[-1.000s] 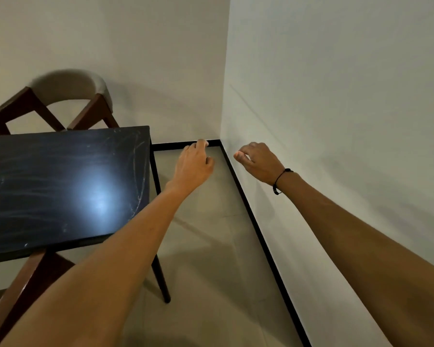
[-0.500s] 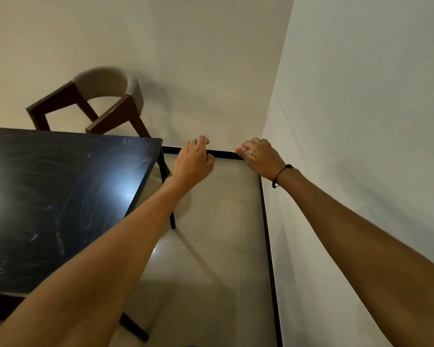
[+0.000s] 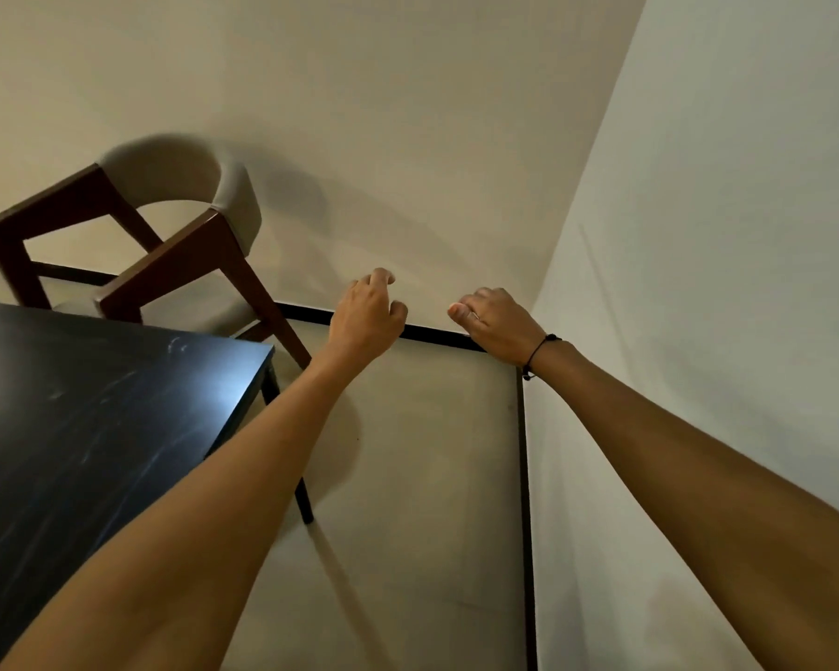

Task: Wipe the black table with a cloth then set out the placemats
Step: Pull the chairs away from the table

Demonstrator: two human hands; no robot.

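- Our left hand (image 3: 366,314) hung out over the floor (image 3: 408,477) near the corner, fingers loosely curled and grasping nothing
- Our right hand (image 3: 497,322) sat just beside it, closer to the right wall (image 3: 722,234), also loosely curled with nothing in it; a black cord (image 3: 538,355) ringed that wrist
- The counter (image 3: 93,428) lay at lower left, its black top glossy and streaked with pale smears under a bright glare; a chair (image 3: 175,244) stood at its far end
- We saw no cloth and no placemats anywhere in view, so we could not tell where they were
- We judged the wipe not yet done, given the smears
- A cloth should be soft and light, so we would bunch it under a flat palm and press; the hard, slick top should let it slide easily
- Placemats are likely thin and light, best lifted by an edge, though we could not confirm that here
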